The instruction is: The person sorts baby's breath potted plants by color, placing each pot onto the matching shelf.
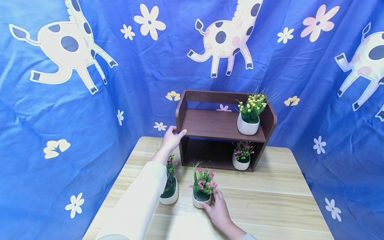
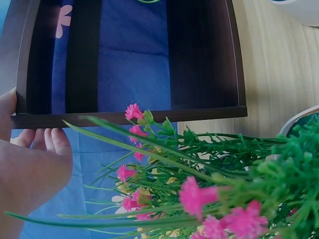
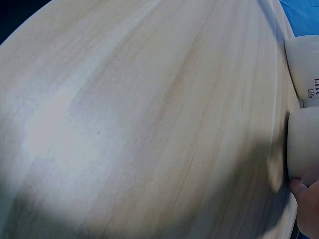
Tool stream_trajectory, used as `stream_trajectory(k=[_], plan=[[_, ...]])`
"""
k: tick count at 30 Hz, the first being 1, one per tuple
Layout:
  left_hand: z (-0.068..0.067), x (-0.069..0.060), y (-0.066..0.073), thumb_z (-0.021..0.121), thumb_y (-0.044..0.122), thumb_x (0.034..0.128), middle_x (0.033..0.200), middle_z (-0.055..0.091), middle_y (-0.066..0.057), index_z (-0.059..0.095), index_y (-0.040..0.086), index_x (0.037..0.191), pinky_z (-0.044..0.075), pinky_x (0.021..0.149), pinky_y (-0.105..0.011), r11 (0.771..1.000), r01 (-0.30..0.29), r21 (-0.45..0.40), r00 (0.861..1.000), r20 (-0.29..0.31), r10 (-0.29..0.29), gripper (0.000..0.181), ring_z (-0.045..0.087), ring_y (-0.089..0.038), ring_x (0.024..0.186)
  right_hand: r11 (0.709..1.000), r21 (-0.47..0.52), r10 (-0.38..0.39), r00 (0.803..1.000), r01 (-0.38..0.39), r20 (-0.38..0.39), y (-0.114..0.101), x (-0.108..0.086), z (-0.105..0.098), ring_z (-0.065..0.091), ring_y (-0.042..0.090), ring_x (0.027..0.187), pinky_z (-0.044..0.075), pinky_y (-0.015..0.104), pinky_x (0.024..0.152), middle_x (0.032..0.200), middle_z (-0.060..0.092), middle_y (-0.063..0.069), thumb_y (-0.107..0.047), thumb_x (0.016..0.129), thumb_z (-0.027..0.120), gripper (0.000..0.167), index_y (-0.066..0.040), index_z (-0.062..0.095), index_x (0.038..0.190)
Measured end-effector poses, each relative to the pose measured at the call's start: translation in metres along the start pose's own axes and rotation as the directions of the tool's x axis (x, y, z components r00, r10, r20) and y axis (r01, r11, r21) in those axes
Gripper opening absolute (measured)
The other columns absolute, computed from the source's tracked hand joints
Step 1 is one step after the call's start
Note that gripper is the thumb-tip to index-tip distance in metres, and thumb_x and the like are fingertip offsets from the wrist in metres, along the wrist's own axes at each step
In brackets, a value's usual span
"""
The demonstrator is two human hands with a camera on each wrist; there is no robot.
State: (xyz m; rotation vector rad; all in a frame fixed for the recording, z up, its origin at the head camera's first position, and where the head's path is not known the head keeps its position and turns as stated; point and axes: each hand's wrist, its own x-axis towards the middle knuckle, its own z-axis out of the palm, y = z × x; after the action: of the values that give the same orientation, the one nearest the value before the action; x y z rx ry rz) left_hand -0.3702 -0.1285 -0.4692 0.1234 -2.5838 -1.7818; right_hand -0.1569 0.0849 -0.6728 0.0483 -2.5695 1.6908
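Observation:
At the left side of a dark brown two-tier shelf [image 1: 217, 121], my left hand [image 1: 171, 140] grips the side panel's edge. Its thumb lies on one side and its fingers [image 2: 55, 139] on the other. My right hand [image 1: 219, 209] holds the white pot of a pink-flowered potted plant [image 1: 201, 186] in front of the shelf, thumb against the pot's side. In the right wrist view that hand [image 3: 308, 204] touches the pot's lower part. Partly hidden behind my left forearm, another potted plant [image 1: 169, 196] stands on the table.
A yellow-flowered pot [image 1: 248, 124] stands at the right of the upper tier. Below it, a pink-flowered pot [image 1: 241, 162] sits in the lower tier's right end. The wooden table [image 1: 270, 206] meets a blue curtain [image 1: 144, 83] at the back and sides.

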Motion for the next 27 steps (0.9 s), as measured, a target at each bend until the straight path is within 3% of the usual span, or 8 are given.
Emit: stream_trajectory(k=[18, 27], plan=[[0.0008, 0.0013, -0.0011, 0.074, 0.043, 0.1027, 0.153, 0.059, -0.020, 0.054, 0.007, 0.137, 0.046, 0.123, -0.054, 1.000, -0.001, 0.003, 1.000, -0.008, 0.001, 0.053, 0.057, -0.038, 0.146, 0.998, -0.053, -0.029, 1.000, 0.029, -0.003, 0.0061, 0.0030, 0.0014, 0.062, 0.047, 0.140, 0.053, 0.043, 0.112, 0.150, 0.052, 0.022, -0.017, 0.087, 0.090, 0.077, 0.008, 0.053, 0.150], [0.0010, 0.0003, -0.0007, 0.075, 0.042, 0.1025, 0.151, 0.060, -0.021, 0.054, 0.007, 0.137, 0.046, 0.122, -0.054, 1.000, -0.001, -0.003, 1.000, -0.010, 0.001, 0.053, 0.057, -0.039, 0.145, 0.991, -0.136, -0.022, 1.000, 0.020, -0.008, 0.0075, 0.0030, 0.0000, 0.058, 0.050, 0.143, 0.048, 0.053, 0.117, 0.158, 0.050, 0.035, -0.027, 0.088, 0.090, 0.084, 0.011, 0.051, 0.152]])
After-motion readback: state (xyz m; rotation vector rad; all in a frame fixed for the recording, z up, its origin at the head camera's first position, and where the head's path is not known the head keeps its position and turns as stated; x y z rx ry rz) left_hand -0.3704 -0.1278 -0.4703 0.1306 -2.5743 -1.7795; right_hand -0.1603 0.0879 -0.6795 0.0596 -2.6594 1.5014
